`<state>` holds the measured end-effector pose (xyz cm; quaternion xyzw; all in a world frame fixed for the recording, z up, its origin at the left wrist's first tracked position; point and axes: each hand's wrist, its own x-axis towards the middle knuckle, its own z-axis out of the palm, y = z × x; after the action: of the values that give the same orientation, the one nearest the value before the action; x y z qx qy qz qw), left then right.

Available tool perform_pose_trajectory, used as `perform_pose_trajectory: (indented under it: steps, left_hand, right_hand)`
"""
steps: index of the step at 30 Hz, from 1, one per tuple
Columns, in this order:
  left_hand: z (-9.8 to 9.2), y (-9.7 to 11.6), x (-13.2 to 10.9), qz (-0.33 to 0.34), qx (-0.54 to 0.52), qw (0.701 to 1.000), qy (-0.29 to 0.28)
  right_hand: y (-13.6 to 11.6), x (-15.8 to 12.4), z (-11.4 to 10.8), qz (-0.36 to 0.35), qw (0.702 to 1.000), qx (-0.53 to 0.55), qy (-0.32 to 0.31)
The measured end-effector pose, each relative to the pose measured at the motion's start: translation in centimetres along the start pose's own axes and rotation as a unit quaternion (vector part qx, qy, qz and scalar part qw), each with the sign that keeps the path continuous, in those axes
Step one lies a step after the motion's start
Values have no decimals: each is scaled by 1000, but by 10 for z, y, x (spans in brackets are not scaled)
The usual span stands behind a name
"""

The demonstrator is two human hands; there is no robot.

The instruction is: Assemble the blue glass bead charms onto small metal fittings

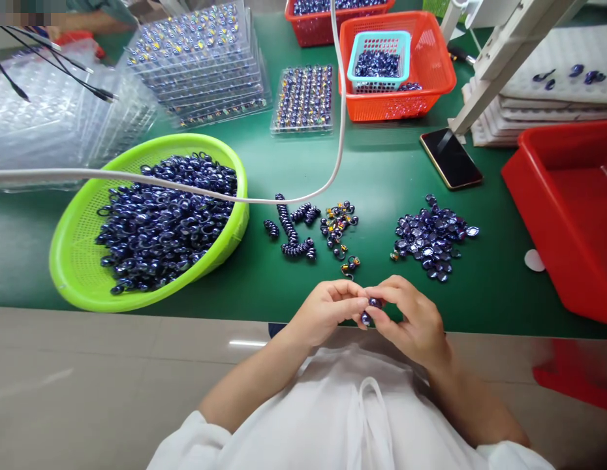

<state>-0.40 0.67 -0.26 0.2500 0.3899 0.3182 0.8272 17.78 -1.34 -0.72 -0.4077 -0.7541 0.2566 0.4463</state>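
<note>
My left hand and my right hand meet at the table's front edge, fingers closed in a pinch. Between their fingertips are small shiny dark-blue rounded pieces; the fingers partly cover them, so I cannot tell how they join. Just beyond my left hand lie dark-blue hooked pieces with orange-yellow parts. Left of those, dark ring-like pieces sit nested in rows. A pile of shiny dark-blue domed caps spreads out beyond my right hand.
A lime-green basket full of dark-blue hooked pieces stands left. Behind are stacked clear trays, a smaller filled tray and an orange basket. A phone and red bin are right. A white cable crosses the table.
</note>
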Motion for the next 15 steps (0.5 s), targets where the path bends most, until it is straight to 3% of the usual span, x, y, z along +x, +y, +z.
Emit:
perform_pose_trajectory:
  steps: [4,7,12,15]
  left_hand:
    - [-2,-5,1,-16,-16,1000,-15]
    - [-2,-4,-2,-13,32,999,-26]
    - [-1,5,-11,97,185,978,27]
    - [2,10,-15,138,284,949,-5]
  right_hand:
    - [3,-1,-3,-5,999,25,-45]
    - [6,-1,-5,-28,998,-8,-59]
    - [9,-2,-8,-46,994,-64,-70]
    - [9,-2,-5,-65,991,-79,-83]
